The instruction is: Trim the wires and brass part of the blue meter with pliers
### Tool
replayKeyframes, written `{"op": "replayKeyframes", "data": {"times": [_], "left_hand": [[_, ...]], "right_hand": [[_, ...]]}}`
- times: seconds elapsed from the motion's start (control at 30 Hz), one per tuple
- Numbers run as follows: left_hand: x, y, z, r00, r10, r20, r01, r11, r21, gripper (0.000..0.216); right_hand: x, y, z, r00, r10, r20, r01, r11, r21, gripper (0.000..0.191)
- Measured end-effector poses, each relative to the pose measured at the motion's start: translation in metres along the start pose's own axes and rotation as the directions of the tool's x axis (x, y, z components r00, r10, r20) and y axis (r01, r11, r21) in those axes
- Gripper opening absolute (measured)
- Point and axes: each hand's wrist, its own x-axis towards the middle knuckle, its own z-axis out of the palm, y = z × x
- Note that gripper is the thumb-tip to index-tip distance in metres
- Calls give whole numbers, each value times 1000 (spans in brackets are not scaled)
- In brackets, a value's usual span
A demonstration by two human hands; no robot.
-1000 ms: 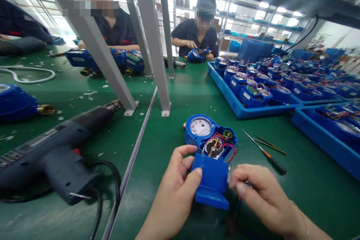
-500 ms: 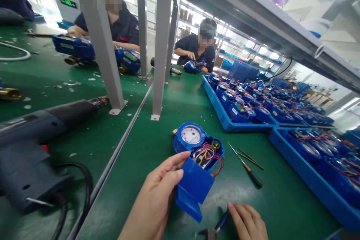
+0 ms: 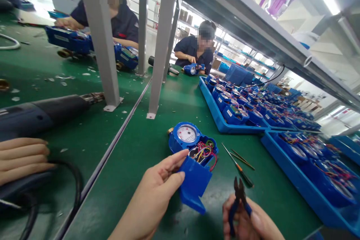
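A blue water meter (image 3: 188, 138) lies on the green table with its white dial up and coloured wires showing in its open housing. My left hand (image 3: 157, 191) grips the meter's blue cover (image 3: 194, 183), which tilts up at the near end. My right hand (image 3: 250, 221) is at the bottom edge and holds small blue-handled pliers (image 3: 238, 198) with the jaws pointing up, just right of the cover.
A screwdriver (image 3: 237, 165) and tweezers (image 3: 242, 158) lie right of the meter. Blue trays (image 3: 218, 118) full of meters stand at the right. A heat gun (image 3: 42, 114) lies at the left, another person's hand (image 3: 21, 159) on it. Grey posts (image 3: 157, 56) stand behind; two co-workers sit opposite.
My right hand has picked up the pliers from the table and raised them. Another person's hand has come in at the left onto the heat gun. My left hand keeps hold of the cover.
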Motion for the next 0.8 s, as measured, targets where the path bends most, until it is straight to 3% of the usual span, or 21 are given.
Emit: {"op": "replayKeyframes", "data": {"times": [0.07,0.1,0.17,0.2,0.23,0.3,0.43,0.6,0.8], "left_hand": [[-1,4,2,1000,-5,-15,5,1000,-2,53],[-2,7,4,1000,-8,-31,8,1000,4,53],[-4,12,9,997,9,-78,-5,999,50,54],[-5,15,12,994,32,-104,-22,996,90,53],[-5,17,15,990,64,-128,-46,990,135,51],[-6,19,21,979,125,-161,-89,972,219,48],[-8,18,32,963,176,-203,-123,961,247,47],[-9,13,35,942,179,-284,-154,982,106,46],[-6,1,25,963,107,-249,-99,994,47,49]], "right_hand": [[9,-15,11,977,-211,13,204,923,-326,51],[14,-24,16,940,-338,50,309,776,-550,46],[23,-42,24,827,-528,193,394,300,-869,42],[28,-50,28,772,-576,269,373,68,-925,46],[32,-57,32,728,-603,327,333,-106,-937,49],[39,-64,40,652,-635,414,280,-306,-910,49],[48,-64,50,582,-676,452,221,-404,-888,44],[49,-52,49,594,-684,423,206,-379,-902,46],[54,-40,47,574,-716,398,187,-358,-915,42]]}}
